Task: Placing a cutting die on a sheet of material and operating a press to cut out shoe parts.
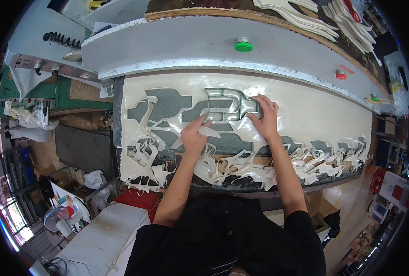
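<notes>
A metal cutting die (234, 105), an open frame with inner bars, lies on a cream sheet (315, 106). My right hand (266, 118) grips the die's narrow right end, thumb below and fingers above. At the die's lower left corner, my left hand (194, 137) is closed on a curved cream piece (209, 132), whose pointed end sticks out to the right. Whether those fingers also press the die I cannot tell. Around the left hand, cut-out openings in the sheet show a dark grey-green board (167, 100). Twisted offcuts (144, 154) hang along the near edge.
Beyond the sheet runs a grey machine beam (167, 50) with a green button (243, 46) and a red button (341, 75). Stacked cream pieces (301, 18) lie on the shelf above. A pale table (101, 239) stands at lower left, cardboard boxes (318, 207) at lower right.
</notes>
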The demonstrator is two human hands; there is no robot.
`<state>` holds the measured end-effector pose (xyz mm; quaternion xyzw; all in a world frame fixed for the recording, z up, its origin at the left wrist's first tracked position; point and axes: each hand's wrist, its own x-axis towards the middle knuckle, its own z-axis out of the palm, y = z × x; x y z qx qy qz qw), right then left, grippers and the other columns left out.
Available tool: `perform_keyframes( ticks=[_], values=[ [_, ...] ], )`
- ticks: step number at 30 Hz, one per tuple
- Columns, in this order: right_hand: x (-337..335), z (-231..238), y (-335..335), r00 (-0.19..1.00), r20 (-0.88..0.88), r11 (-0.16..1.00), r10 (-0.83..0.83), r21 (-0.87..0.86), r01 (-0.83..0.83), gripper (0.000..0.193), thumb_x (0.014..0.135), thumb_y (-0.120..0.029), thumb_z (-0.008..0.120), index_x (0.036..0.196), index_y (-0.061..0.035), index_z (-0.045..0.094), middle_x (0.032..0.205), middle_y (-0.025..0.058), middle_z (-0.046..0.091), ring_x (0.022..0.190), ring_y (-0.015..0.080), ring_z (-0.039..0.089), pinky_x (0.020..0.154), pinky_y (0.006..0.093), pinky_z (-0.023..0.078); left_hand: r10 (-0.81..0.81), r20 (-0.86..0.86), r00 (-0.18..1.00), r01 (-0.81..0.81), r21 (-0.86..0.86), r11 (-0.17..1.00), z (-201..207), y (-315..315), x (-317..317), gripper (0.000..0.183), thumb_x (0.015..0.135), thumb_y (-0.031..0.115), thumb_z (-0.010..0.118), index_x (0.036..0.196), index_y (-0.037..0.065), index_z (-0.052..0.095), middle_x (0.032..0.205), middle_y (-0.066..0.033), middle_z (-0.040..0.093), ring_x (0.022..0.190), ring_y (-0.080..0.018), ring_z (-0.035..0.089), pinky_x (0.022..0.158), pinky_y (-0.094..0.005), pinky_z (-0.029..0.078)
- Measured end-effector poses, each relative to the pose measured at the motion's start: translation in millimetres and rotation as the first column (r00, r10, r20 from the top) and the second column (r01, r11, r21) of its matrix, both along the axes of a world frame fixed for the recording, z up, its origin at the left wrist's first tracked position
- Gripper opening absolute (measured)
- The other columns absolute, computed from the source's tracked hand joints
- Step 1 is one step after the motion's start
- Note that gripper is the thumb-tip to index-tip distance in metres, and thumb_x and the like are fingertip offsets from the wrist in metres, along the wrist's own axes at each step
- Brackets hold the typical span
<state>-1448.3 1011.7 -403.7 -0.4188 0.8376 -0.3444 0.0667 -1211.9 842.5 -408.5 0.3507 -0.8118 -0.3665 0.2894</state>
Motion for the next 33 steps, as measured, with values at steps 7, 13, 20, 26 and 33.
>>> perform_keyframes(
  ticks=[7,13,20,26,33],
  values=[
    [0.6,4.6,-2.2,0.999,-0.035,0.998,0.035,0.047,-0.033,0.061,0.081,-0.029,0.09,0.138,-0.0174,0.07,0.14,0.0124,0.068,0.141,0.0303,0.054,0.117,0.0488,0.029,0.022,-0.046,0.999,-0.02,0.027,0.999,-5.7,-0.5,-1.1,0.031,0.085,0.012,0.088,0.115,0.005,0.08,0.104,-0.0182,0.08,0.09,-0.0356,0.078,0.077,-0.0399,0.06],
    [1.9,9.1,-8.0,0.998,-0.019,0.998,0.055,-0.016,-0.055,0.065,0.085,-0.026,0.087,0.144,-0.0147,0.063,0.134,0.0118,0.072,0.142,0.0301,0.053,0.118,0.0481,0.028,0.075,-0.04,0.996,-0.074,0.04,0.997,-3.3,0.8,-2.1,0.033,0.085,0.01,0.088,0.116,0.005,0.079,0.101,-0.0176,0.078,0.089,-0.0369,0.077,0.076,-0.0408,0.058],
    [-2.7,2.7,-4.7,0.997,-0.036,0.997,0.073,-0.006,-0.073,0.06,0.085,-0.022,0.086,0.139,-0.014,0.062,0.137,0.0124,0.071,0.143,0.0311,0.053,0.119,0.048,0.028,0.023,-0.074,0.997,-0.019,0.052,0.998,-1.9,-2.3,1.6,0.031,0.085,0.009,0.087,0.115,0.004,0.078,0.104,-0.017,0.078,0.091,-0.0365,0.077,0.077,-0.0395,0.059],
    [-3.4,6.8,-6.3,0.997,-0.008,0.997,0.076,-0.02,-0.076,0.06,0.084,-0.02,0.087,0.137,-0.0128,0.062,0.136,0.0125,0.071,0.143,0.0317,0.053,0.119,0.0481,0.028,0.025,-0.074,0.997,-0.025,0.004,1.0,-6.6,-4.4,1.8,0.036,0.083,0.008,0.09,0.116,0.003,0.079,0.1,-0.0165,0.079,0.083,-0.0312,0.077,0.074,-0.0357,0.058],
    [-4.6,6.0,-6.7,0.998,-0.01,0.998,0.067,-0.015,-0.067,0.06,0.084,-0.022,0.087,0.137,-0.0128,0.062,0.139,0.0129,0.069,0.142,0.0323,0.054,0.12,0.0479,0.028,0.024,-0.061,0.998,-0.02,0.057,0.998,-1.2,-4.4,1.0,0.031,0.086,0.011,0.087,0.115,0.004,0.078,0.107,-0.0172,0.08,0.093,-0.0358,0.078,0.079,-0.0395,0.06]
  ],
)
